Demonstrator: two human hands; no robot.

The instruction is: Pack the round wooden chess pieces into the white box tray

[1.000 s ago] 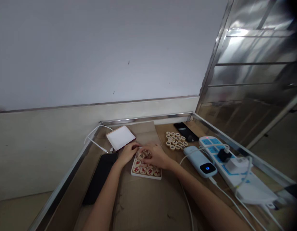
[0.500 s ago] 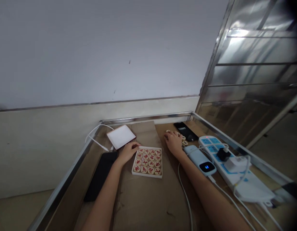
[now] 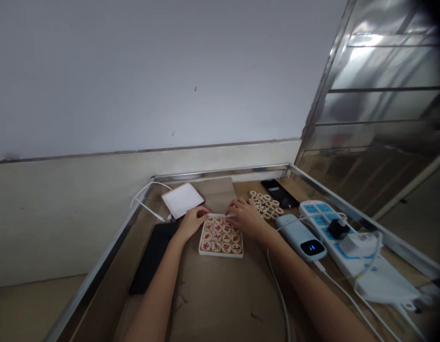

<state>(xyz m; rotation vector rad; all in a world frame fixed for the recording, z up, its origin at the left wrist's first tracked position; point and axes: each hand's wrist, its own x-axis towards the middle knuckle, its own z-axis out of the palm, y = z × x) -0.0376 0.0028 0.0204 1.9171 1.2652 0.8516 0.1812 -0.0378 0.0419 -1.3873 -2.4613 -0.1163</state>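
Note:
A shallow white box point(image 3: 220, 255) lies on the cardboard, with round wooden Chinese chess pieces bearing red characters point(image 3: 217, 236) set in rows inside it. My left hand point(image 3: 193, 222) is at the box's upper left corner, its thumb and fingers closed on the edge. Over the upper right part of the box reaches my right hand point(image 3: 245, 217), fingers curled down and hiding some pieces there. Whether a piece is between those fingertips is hidden. Chinese chess pieces with dark characters point(image 3: 267, 205) lie in a loose group just right of my right hand.
An upturned box lid point(image 3: 182, 200) lies at the back left, above a black phone point(image 3: 154, 256). Another dark phone point(image 3: 280, 193) is at the back right. A light blue device with a lit display point(image 3: 301, 237), a power strip point(image 3: 362, 266) and white cables take up the right side.
My right hand has moved left from the dark-character pieces to the box's upper right, uncovering that group. My left hand stays at the box corner. The view has shifted slightly.

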